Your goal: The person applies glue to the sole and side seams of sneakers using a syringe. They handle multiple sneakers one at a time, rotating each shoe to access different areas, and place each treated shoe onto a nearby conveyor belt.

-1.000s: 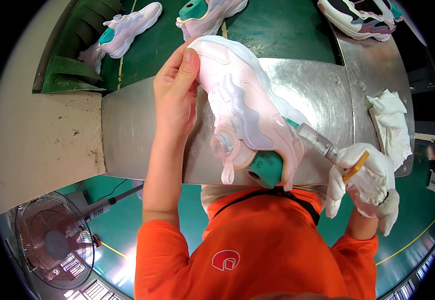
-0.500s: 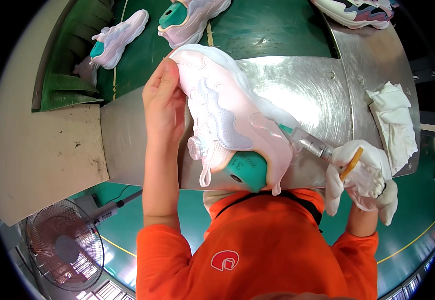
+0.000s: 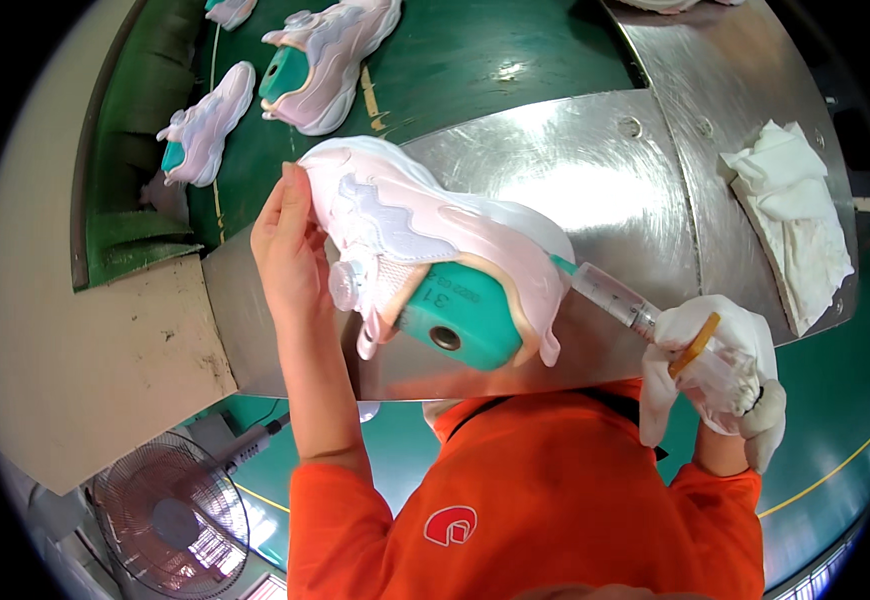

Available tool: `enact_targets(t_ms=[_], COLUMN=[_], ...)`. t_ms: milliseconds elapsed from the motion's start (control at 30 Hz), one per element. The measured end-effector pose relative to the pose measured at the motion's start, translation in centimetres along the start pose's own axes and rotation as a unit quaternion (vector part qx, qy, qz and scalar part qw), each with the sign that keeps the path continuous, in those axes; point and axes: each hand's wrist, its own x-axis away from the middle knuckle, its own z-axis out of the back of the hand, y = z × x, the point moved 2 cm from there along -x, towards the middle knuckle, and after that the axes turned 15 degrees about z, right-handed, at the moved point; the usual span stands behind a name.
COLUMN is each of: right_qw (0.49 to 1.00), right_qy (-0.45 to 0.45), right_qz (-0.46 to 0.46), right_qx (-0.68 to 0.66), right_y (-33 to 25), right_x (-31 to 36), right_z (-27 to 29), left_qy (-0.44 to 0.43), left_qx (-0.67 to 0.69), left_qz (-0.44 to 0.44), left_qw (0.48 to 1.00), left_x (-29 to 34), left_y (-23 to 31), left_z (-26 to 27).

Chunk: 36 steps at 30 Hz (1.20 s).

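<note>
A pale pink and white sneaker (image 3: 460,230) with a green shoe last (image 3: 465,312) inside it is held over the metal table. My bare left hand (image 3: 293,245) grips the sneaker near its toe, the fingers partly hidden behind it. A clear dial and a pull loop show on the sneaker's near side. In a white glove, my right hand (image 3: 720,370) closes around a clear syringe (image 3: 610,298) with an amber flange. The syringe's green tip meets the edge between upper and sole near the heel; whether it touches, I cannot tell.
On the green conveyor belt (image 3: 455,60) stand several similar sneakers (image 3: 210,125), with a larger one (image 3: 330,65) nearest. A folded white cloth (image 3: 793,225) lies on the metal table (image 3: 645,190) at right. A floor fan (image 3: 175,520) stands lower left, below a cream panel (image 3: 115,350).
My left hand has swung the sneaker left and turned it, showing more of the last's top. The syringe tip stays by the heel edge. Sneakers on the belt have shifted down and left.
</note>
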Motion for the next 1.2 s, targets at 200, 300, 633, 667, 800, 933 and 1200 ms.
enact_targets(t_ms=[200, 300, 633, 667, 800, 933, 1200], right_qw=[0.991, 0.983, 0.967, 0.966, 0.962, 0.958, 0.962], right_qy=[0.095, -0.012, 0.027, 0.019, 0.011, -0.025, 0.001], right_qz=[-0.008, 0.052, 0.066, 0.065, 0.049, 0.072, 0.115], right_qx=[-0.091, -0.175, -0.245, -0.249, -0.268, -0.278, -0.249], right_y=[0.7, 2.0, 2.8, 2.8, 2.7, 3.8, 4.8], right_x=[0.8, 1.1, 1.9, 2.0, 2.3, 2.4, 3.8], right_z=[-0.2, 1.6, 1.7, 1.9, 2.0, 2.5, 1.3], left_qy=[0.058, 0.078, 0.047, 0.041, 0.019, 0.061, 0.040], left_qx=[-0.049, -0.128, -0.136, -0.145, -0.165, -0.168, -0.176], left_qz=[0.039, 0.054, 0.076, 0.083, 0.113, 0.144, 0.218], left_qw=[0.996, 0.987, 0.987, 0.985, 0.979, 0.973, 0.959], left_x=[-0.5, -1.4, 0.4, 0.8, 3.1, 7.0, 12.8], left_y=[0.4, 0.4, 0.6, 0.6, 0.1, -1.1, -3.4], left_z=[-0.5, 1.5, 3.3, 3.7, 5.3, 4.8, 4.4])
